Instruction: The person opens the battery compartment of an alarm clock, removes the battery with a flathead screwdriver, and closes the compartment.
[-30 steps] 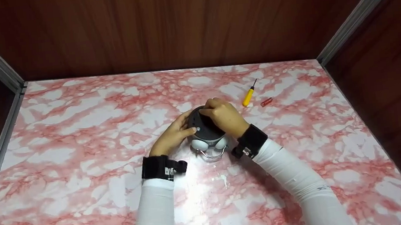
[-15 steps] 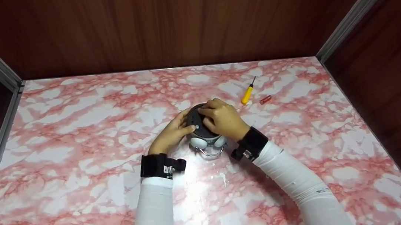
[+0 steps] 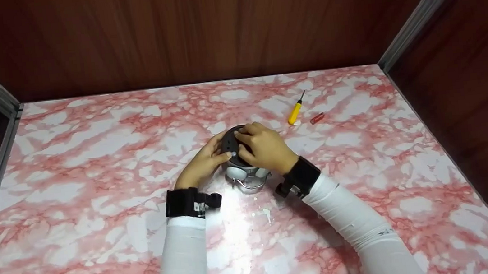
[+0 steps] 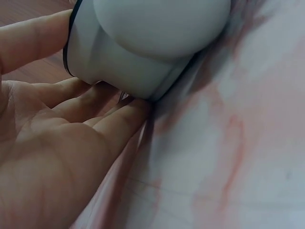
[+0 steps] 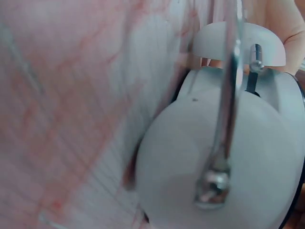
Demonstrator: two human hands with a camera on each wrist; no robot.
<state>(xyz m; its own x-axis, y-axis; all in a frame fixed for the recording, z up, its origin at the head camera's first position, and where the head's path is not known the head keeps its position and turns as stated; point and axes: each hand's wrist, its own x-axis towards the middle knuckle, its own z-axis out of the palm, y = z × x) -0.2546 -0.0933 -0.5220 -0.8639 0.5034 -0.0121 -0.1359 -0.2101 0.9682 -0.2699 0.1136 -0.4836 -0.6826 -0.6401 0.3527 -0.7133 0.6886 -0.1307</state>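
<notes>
A twin-bell alarm clock lies face down, its black back (image 3: 229,146) upward and its two white bells (image 3: 236,173) toward the near side. My left hand (image 3: 203,163) grips the clock's left side, thumb on the rim of the back. In the left wrist view its fingers (image 4: 121,126) reach under the pale casing (image 4: 90,52). Bent over the right half of the back, my right hand (image 3: 269,149) holds the clock with index finger and thumb set apart on it. What lies beneath that palm is hidden. The right wrist view shows a bell (image 5: 176,148) and the metal handle (image 5: 229,95) close up.
Beyond the right hand lie a yellow-handled screwdriver (image 3: 295,111) and a small red cylinder (image 3: 317,118). Small pale marks (image 3: 266,212) show on the marbled table (image 3: 95,193) in front of the clock. Dark wood-look panels (image 3: 196,28) stand around the back and sides.
My right thumb has moved away from the index fingertip, and the right hand now covers more of the clock's back. The left hand keeps its grip. The view has shifted slightly.
</notes>
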